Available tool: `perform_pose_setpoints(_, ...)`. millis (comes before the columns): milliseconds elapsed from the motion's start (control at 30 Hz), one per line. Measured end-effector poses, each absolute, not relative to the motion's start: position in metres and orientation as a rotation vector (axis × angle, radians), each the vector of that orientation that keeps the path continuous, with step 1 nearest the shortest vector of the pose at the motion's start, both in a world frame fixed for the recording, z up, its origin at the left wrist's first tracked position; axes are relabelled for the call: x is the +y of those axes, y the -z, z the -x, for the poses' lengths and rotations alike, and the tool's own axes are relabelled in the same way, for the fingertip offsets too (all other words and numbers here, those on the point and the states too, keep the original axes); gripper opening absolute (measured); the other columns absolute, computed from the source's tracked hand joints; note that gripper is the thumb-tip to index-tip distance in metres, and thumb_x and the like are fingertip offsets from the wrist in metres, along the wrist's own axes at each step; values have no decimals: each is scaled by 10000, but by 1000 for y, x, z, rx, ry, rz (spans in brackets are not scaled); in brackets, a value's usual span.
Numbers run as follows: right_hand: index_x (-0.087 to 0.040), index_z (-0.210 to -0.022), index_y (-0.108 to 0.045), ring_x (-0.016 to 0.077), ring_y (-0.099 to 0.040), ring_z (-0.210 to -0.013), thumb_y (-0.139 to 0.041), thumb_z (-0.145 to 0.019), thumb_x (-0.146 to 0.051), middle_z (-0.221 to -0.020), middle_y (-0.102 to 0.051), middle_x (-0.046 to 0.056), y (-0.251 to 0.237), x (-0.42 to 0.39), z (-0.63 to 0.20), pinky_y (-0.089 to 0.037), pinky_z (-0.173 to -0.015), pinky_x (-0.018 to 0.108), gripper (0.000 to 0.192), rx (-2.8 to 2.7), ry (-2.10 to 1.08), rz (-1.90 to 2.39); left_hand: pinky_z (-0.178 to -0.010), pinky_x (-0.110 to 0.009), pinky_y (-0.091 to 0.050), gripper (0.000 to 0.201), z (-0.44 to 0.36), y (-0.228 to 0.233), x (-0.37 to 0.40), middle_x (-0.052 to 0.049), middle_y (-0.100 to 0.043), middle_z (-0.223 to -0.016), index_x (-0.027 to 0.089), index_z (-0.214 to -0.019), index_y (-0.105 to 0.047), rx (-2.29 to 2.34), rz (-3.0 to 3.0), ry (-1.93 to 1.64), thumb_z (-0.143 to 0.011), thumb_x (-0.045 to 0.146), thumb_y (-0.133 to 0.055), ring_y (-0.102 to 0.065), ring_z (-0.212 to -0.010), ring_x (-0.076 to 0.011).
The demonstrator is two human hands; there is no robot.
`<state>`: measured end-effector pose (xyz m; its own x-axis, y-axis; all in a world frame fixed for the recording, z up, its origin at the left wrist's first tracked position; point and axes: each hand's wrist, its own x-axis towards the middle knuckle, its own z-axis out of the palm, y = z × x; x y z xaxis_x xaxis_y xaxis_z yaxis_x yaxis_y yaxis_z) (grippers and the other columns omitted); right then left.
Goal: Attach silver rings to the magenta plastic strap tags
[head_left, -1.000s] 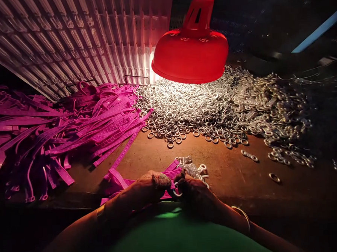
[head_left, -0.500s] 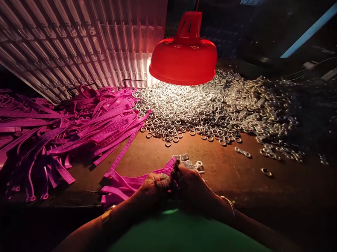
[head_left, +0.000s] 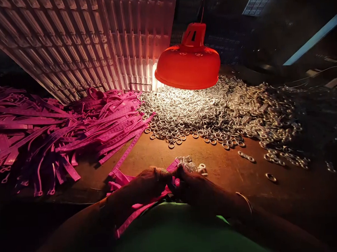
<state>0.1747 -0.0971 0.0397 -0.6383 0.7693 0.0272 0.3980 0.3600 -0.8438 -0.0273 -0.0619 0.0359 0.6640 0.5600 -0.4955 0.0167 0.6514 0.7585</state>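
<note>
My left hand (head_left: 149,183) and my right hand (head_left: 190,185) meet at the table's front edge, both closed and in shadow. A pink strap (head_left: 131,220) runs from between them and trails below my left forearm. My left fingers are wrapped round its upper end. My right fingers are pinched at the same spot, but what they hold is too dark to make out. More pink straps (head_left: 119,177) lie on the table behind my left hand. Just beyond my right fingertips is a small cluster of metal ring links (head_left: 189,164).
A large heap of metal rings (head_left: 190,113) lies under a red hanging lamp (head_left: 188,66). Pink straps are piled (head_left: 44,136) at the left, before a ribbed translucent panel (head_left: 90,43). A loose ring (head_left: 271,177) and a link piece (head_left: 246,157) lie at the right.
A pink strap now hangs out below my left forearm, where none showed before. Both hands have come together and turned darker. The view has shifted slightly.
</note>
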Motion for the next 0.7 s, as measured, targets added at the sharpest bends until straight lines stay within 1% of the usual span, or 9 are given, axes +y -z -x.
perform_pose_setpoints(67,-119,-1083,-429,99,-377,-556,-430,-938,-239,-728,-554,17,-38,-104,-176,-253,-503,227,188,-2283,-1151,1072,-432,-244,-98,426,29,-39,-61,97,-257,-442,141,-575,-527,771,-816,-291,-699,512,-695,-169,-432,-42)
perform_pose_setpoints(133,-147,-1023,-438,94,-352,-553,-407,-932,-197,-710,-533,1,-34,-111,-176,-224,-499,226,108,-2301,-1162,1174,-431,-253,-83,466,28,-39,-63,95,-256,-426,146,-545,-495,768,-828,-266,-691,540,-695,-172,-424,-41)
perform_pose_setpoints(233,-172,-994,-452,88,-303,-513,-384,-919,-166,-626,-473,-36,-31,-120,-174,-179,-479,228,102,-2279,-1222,1322,-439,-246,-115,498,27,-36,-71,77,-306,-453,146,-537,-470,753,-840,-292,-703,563,-686,-220,-441,-42)
perform_pose_setpoints(300,-175,-988,-459,86,-290,-496,-402,-904,-183,-604,-477,-39,-30,-123,-172,-164,-472,233,101,-2240,-1227,1390,-450,-235,-158,491,27,-33,-78,60,-362,-504,132,-586,-505,746,-849,-321,-732,573,-662,-266,-464,-45)
perform_pose_setpoints(367,-169,-998,-460,89,-318,-507,-430,-897,-225,-627,-520,-23,-29,-124,-170,-177,-477,234,120,-2175,-1250,1397,-454,-227,-188,480,28,-32,-84,48,-391,-542,120,-649,-539,749,-860,-321,-769,576,-628,-296,-478,-48)
perform_pose_setpoints(500,-168,-1027,-486,115,-406,-538,-463,-914,-365,-642,-552,4,-22,-126,-169,-240,-494,232,228,-1943,-1386,1407,-461,-216,-222,467,27,-36,-92,45,-376,-559,128,-655,-500,733,-830,-328,-814,559,-586,-315,-492,-51)
perform_pose_setpoints(600,-174,-994,-503,131,-439,-552,-484,-910,-465,-659,-554,20,-15,-128,-167,-282,-496,233,304,-1787,-1472,1427,-474,-215,-244,470,23,-42,-95,39,-389,-566,131,-658,-491,769,-805,-365,-782,564,-623,-339,-507,-57)
perform_pose_setpoints(700,-167,-953,-476,123,-429,-544,-452,-907,-490,-671,-541,22,-9,-128,-166,-283,-478,226,327,-1761,-1489,1415,-488,-220,-260,491,20,-42,-99,30,-406,-580,130,-654,-493,793,-817,-430,-750,586,-646,-356,-528,-64)
